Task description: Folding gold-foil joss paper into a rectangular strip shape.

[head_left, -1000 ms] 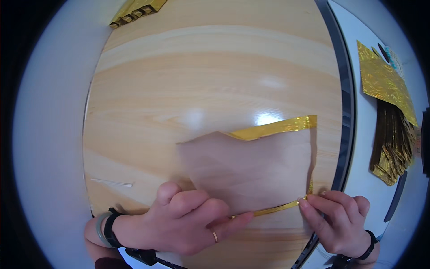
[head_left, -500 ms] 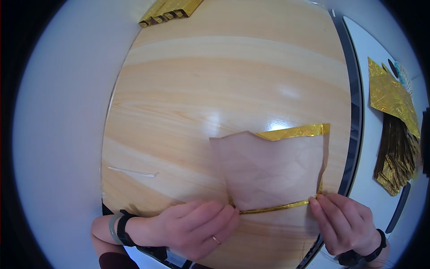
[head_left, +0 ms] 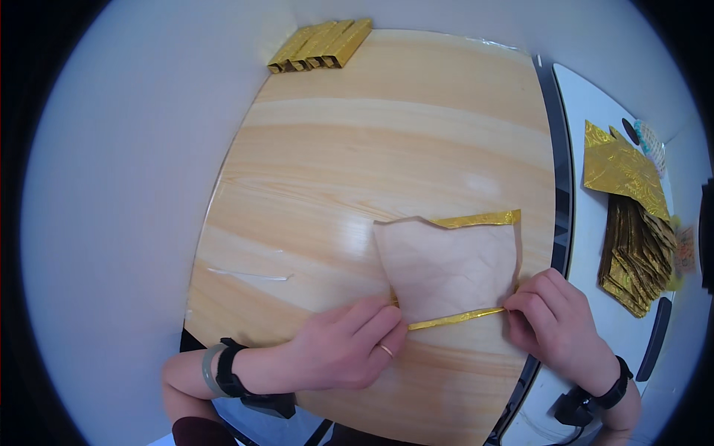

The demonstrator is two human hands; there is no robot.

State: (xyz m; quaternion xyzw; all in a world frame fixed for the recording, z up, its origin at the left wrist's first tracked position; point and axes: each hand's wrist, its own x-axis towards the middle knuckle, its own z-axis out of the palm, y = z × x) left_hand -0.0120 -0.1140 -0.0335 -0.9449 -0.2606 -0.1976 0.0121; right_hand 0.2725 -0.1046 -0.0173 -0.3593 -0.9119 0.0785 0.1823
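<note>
A sheet of gold foil paper (head_left: 450,267) lies pale side up on the wooden table. Gold shows as a narrow folded strip along its near edge and as a band at the far right edge, and the far left part of the sheet lifts slightly. My left hand (head_left: 338,342), wearing a ring, pinches the near left corner. At the near right corner, my right hand (head_left: 554,320) holds the other end of the strip between thumb and fingers. The fingertips partly hide both corners.
Several folded gold paper tubes (head_left: 320,46) lie at the table's far left. Thin white strips (head_left: 249,275) rest left of the sheet. Beyond the right edge, a white surface (head_left: 587,97) carries a fanned stack of gold papers (head_left: 632,253). A pale wall (head_left: 134,186) borders the left.
The head view has shifted, bringing the whole group of gold tubes into sight. Both hands still pinch the near corners, and the gold strip between them looks slightly wider.
</note>
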